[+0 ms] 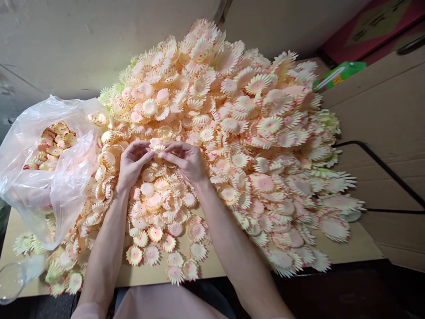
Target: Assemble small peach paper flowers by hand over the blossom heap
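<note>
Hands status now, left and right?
Left hand: closed, pinching a flower piece.
Right hand: closed, pinching the same flower piece.

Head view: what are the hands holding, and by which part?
One small flower piece, pinched at its petal edge by left hand and right hand fingertips, above the flower pile.

The heap (252, 133) hides most of the table (212, 266), which shows bare only along the near edge. The bag (63, 177) veils its contents, and its folds blur them. The flower (158, 147) pinched between the left hand (131, 164) and the right hand (187, 161) is largely covered by fingertips, so its underside cannot be told. The bottom edge cuts both forearms. The left edge cuts a clear cup (11, 279). The print on the green box (341, 73) is too small to read, and cardboard hides its lower end. The cable (381, 168) runs off at the right.
</note>
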Tool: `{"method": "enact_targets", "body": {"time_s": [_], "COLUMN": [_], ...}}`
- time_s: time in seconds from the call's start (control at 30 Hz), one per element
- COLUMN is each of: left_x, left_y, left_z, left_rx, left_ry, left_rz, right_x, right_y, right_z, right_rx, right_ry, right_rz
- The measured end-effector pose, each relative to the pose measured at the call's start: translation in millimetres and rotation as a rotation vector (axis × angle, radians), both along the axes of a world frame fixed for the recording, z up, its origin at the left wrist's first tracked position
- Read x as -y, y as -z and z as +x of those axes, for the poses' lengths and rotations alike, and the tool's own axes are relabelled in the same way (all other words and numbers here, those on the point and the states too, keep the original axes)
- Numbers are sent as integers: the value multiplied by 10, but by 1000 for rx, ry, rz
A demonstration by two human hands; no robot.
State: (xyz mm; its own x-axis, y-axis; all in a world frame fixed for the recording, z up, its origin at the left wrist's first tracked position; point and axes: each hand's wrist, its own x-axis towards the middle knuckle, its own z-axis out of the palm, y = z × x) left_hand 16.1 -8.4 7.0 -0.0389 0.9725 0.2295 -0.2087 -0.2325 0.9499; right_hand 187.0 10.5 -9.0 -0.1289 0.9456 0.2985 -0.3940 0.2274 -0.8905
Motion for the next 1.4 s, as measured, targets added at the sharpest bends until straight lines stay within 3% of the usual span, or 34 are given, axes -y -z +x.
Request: {"method": "enact_targets", "body": {"time_s": [0.13,0.33,0.47,1.4], "left_x": [-6,31,46,24], "left_y": [-2,-34,-59,-52], "left_z": [9,6,9,2], "left_rx": [-18,-77,-155,-234], "left_ry": [-49,49,28,16], "left_rz": [-36,-57,-43,57], "right_x": [12,18,28,20], "right_y": [-7,-27,-24,-43], "right_z": [-3,-18,-13,0], "right_rx": [-31,-66,-62,-66], "right_ry": [-47,-103,-151,-153], "right_rz": [-105,-67,-82,-97]}}
